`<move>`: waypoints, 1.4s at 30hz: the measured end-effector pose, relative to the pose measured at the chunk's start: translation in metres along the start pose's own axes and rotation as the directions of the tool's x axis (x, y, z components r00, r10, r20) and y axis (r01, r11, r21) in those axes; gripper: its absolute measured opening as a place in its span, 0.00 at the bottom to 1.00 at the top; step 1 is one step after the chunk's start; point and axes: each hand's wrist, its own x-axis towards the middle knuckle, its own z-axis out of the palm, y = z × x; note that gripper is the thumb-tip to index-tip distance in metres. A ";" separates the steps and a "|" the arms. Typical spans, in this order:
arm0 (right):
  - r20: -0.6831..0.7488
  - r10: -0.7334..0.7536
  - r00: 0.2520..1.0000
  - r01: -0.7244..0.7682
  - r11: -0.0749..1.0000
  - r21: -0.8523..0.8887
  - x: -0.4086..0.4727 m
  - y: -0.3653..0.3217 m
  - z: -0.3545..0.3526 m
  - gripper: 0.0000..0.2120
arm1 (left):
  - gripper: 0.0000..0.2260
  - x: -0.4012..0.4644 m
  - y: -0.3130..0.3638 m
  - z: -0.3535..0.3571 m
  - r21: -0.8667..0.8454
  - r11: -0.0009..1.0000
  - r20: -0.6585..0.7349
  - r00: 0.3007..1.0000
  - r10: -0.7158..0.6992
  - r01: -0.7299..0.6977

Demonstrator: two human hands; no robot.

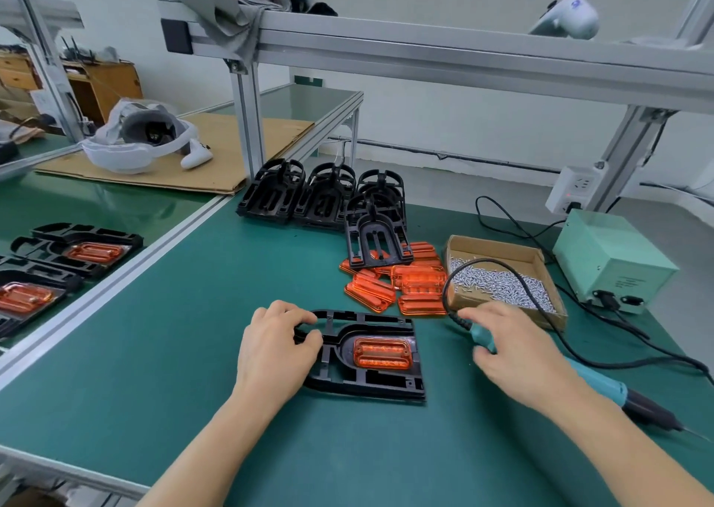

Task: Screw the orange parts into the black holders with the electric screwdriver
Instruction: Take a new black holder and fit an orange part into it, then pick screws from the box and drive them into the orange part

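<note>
- Head view: the left hand (276,346) grasps the rounded end of a black holder (367,356) lying flat on the green table (154,352).
- An orange part (381,353) sits inside this holder.
- The right hand (517,352) lies over the electric screwdriver (602,385) on the table; the blur hides whether its fingers close on it.
- Loose orange parts (402,284) lie beside a box of screws (502,280).

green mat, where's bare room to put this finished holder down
Bare mat lies left of the holder up to the metal rail, and along the near edge between the forearms. It is crowded behind and right: orange parts, screw box, screwdriver and cable.
</note>
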 end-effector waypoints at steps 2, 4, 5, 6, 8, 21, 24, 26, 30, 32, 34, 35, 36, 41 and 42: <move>0.053 0.137 0.989 -0.132 0.988 -0.076 -0.005 0.019 -0.007 0.31 | 0.10 0.003 0.002 -0.001 -0.018 1.000 0.031 0.999 0.019 -0.018; 0.112 0.251 0.962 -0.235 0.962 -0.138 -0.010 0.034 -0.014 0.35 | 0.12 0.005 0.004 -0.002 -0.028 0.999 0.054 0.998 0.032 -0.031; 0.137 0.293 0.946 -0.268 0.948 -0.174 -0.012 0.040 -0.016 0.35 | 0.13 0.006 0.005 -0.002 -0.033 0.999 0.063 0.997 0.038 -0.036; 0.161 0.322 0.933 -0.287 0.935 -0.210 -0.014 0.045 -0.017 0.35 | 0.13 0.007 0.005 -0.002 -0.039 0.998 0.070 0.997 0.043 -0.040; 0.208 0.352 0.913 -0.299 0.922 -0.247 -0.013 0.052 -0.017 0.34 | 0.13 0.008 0.005 -0.002 -0.055 0.998 0.087 0.995 0.046 -0.042; 0.203 0.295 0.934 -0.250 0.942 -0.223 -0.003 0.062 -0.020 0.20 | 0.10 0.014 0.026 0.000 -0.226 0.972 0.130 0.987 0.092 -0.061; 0.102 0.266 0.959 -0.265 0.964 -0.026 -0.002 0.069 -0.028 0.12 | 0.11 0.023 0.048 0.000 -0.245 0.961 0.081 0.985 0.150 -0.126; 0.022 0.288 0.957 -0.286 0.934 0.212 -0.001 0.071 -0.038 0.10 | 0.10 0.031 0.070 0.007 -0.241 0.953 0.092 0.974 0.209 -0.182; -0.125 0.390 0.912 -0.186 0.667 0.722 0.004 0.066 -0.061 0.07 | 0.11 0.053 0.118 0.037 -0.173 0.933 0.199 0.917 0.346 -0.315; -0.189 0.418 0.889 -0.057 0.508 0.860 0.008 0.062 -0.071 0.09 | 0.10 0.064 0.139 0.057 -0.134 0.919 0.274 0.878 0.393 -0.370; -0.237 0.435 0.869 0.067 0.371 0.926 0.011 0.058 -0.076 0.14 | 0.11 0.072 0.156 0.076 -0.101 0.910 0.335 0.847 0.412 -0.403; -0.247 0.443 0.862 0.124 0.288 0.950 0.012 0.056 -0.077 0.15 | 0.11 0.076 0.162 0.085 -0.087 0.908 0.356 0.839 0.412 -0.409; -0.242 0.450 0.860 0.174 0.187 0.967 0.013 0.055 -0.077 0.16 | 0.11 0.079 0.167 0.093 -0.074 0.909 0.374 0.833 0.408 -0.411; -0.114 0.464 0.879 0.243 -0.228 0.943 0.019 0.051 -0.070 0.15 | 0.09 0.094 0.182 0.125 0.040 0.907 0.422 0.830 0.365 -0.419; -0.120 0.465 0.877 0.252 -0.231 0.940 0.020 0.051 -0.068 0.14 | 0.08 0.097 0.184 0.129 0.077 0.901 0.437 0.827 0.355 -0.427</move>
